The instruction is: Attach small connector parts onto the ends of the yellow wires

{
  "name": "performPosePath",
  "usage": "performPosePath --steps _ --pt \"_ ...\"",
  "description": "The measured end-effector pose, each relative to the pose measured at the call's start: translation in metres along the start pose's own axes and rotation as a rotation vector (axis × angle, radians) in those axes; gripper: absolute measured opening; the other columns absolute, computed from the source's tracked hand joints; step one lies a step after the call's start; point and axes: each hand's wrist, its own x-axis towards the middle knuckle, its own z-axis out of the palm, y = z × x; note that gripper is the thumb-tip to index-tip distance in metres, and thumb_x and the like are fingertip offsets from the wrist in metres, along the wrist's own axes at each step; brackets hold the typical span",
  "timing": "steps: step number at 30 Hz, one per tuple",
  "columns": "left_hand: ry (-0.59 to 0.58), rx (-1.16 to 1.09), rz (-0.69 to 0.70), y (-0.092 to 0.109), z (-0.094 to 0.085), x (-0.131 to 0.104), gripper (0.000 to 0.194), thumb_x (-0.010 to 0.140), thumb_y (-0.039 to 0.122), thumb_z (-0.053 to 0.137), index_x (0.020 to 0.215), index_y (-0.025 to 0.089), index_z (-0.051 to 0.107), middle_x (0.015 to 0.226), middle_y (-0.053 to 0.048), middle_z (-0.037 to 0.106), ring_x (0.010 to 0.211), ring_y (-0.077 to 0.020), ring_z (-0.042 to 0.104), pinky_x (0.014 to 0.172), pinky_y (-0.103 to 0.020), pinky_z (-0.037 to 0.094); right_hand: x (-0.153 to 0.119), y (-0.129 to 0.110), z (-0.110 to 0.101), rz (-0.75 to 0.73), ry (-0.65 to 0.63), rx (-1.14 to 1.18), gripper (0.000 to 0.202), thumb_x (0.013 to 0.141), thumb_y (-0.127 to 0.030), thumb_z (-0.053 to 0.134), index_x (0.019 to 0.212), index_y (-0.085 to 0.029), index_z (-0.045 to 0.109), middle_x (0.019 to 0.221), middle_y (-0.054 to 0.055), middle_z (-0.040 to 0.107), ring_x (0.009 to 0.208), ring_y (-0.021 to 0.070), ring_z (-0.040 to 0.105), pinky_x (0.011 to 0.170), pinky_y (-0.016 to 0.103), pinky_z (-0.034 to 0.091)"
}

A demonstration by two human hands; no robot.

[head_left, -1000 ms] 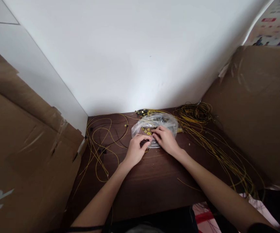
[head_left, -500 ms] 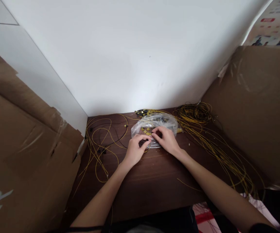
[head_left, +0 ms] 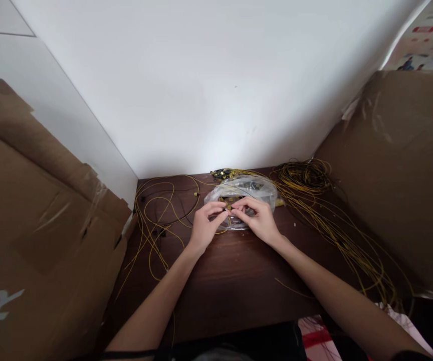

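Over the near side of a clear plastic bag (head_left: 212,197), my left hand (head_left: 204,228) and my right hand (head_left: 258,219) meet almost fingertip to fingertip. Thumb and forefinger of my left hand pinch a small black piece (head_left: 224,209), too small to make out fully. A thin yellow wire (head_left: 222,232) curves just below those fingertips. My right hand is also pinched closed; a dark speck shows at its tips, but what it holds is mostly hidden. Small yellow pieces (head_left: 223,199) lie in the bag's opening, just beyond my fingers.
Yellow and black wires (head_left: 160,210) lie loosely looped on the left of the brown table (head_left: 224,281). On the right are a coiled bundle (head_left: 302,175) and a long yellow wire bundle (head_left: 337,235). Cardboard (head_left: 43,200) stands left, a cardboard box (head_left: 400,175) right, a white wall (head_left: 201,90) behind.
My hands have drawn together, the left rising slightly toward the right, so their fingertips now nearly touch. The view has shifted slightly.
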Motion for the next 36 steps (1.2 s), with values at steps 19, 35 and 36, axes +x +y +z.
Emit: performPosePath --steps 19,35,36 --pt "-0.026 -0.002 0.018 -0.0006 0.0006 0.0001 0.019 0.067 0.025 0.067 0.083 0.014 0.065 0.09 -0.007 0.069 0.083 -0.018 0.064 0.083 -0.033 0.049 0.0002 0.0004 -0.0006 0.012 -0.06 -0.022 0.013 0.081 -0.027 0.056 0.085 -0.02 0.066 0.076 0.004 0.064 0.067 0.0155 0.058 0.064 0.03 0.047" --pt "0.017 0.062 -0.005 -0.0033 0.0002 -0.0009 0.024 0.065 0.025 0.069 0.086 0.013 0.071 0.089 -0.009 0.071 0.083 -0.0213 0.065 0.082 -0.034 0.049 -0.0011 0.0005 0.0011 -0.011 -0.08 -0.012 0.01 0.081 -0.023 0.056 0.083 -0.018 0.065 0.076 0.004 0.061 0.07 0.0155 0.055 0.062 0.028 0.045" --pt "0.03 0.075 -0.006 -0.0034 0.0005 -0.0013 0.023 0.065 0.025 0.07 0.084 0.013 0.071 0.088 -0.009 0.071 0.082 -0.0216 0.065 0.081 -0.035 0.049 -0.0013 0.0009 0.0018 -0.009 -0.08 -0.009 0.01 0.081 -0.023 0.056 0.082 -0.019 0.065 0.076 0.004 0.061 0.07 0.0155 0.055 0.063 0.029 0.045"
